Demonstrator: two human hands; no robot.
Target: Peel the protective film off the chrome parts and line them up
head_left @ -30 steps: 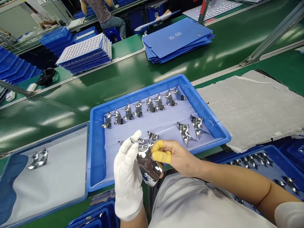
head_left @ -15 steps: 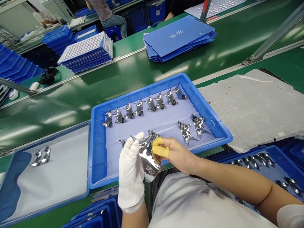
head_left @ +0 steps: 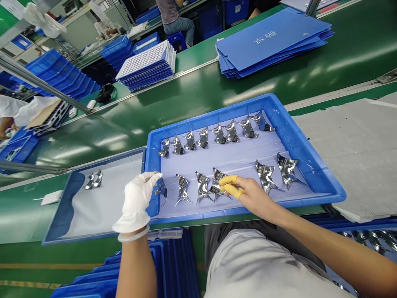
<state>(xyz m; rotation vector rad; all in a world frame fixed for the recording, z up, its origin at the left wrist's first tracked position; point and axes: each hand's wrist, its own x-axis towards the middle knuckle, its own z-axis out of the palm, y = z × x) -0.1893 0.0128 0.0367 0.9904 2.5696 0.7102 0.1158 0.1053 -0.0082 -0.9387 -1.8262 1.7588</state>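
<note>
My left hand (head_left: 136,203), in a white glove, pinches a mirror-bright curved metal piece (head_left: 161,191) by its top, over the left end of the blue tray (head_left: 248,212). Yellow finger covers sit on the thumb and forefinger of my right hand (head_left: 248,192). Those fingers are closed at the edge of another shiny metal piece (head_left: 216,187), which overlaps its neighbours in the tray's front row. Nearby in that row lie a four-pointed piece (head_left: 182,189) and two more pieces at the right, one of them a long-tailed piece (head_left: 288,169). Several similar pieces (head_left: 203,137) line the back.
A shallower tray (head_left: 105,207) at the left holds two small shiny pieces (head_left: 93,180). Behind the bench stand blue sheets (head_left: 273,39) and a stack of white-dotted trays (head_left: 147,64). Grey sheeting (head_left: 347,153) covers the right side. Stacked blue trays (head_left: 167,265) stand below. A seated person (head_left: 178,25) is farther back.
Both hands were on one metal piece before my body. Now they are apart: the left has gone left with a piece, the right is down at the tray's front row. The view has shifted left.
</note>
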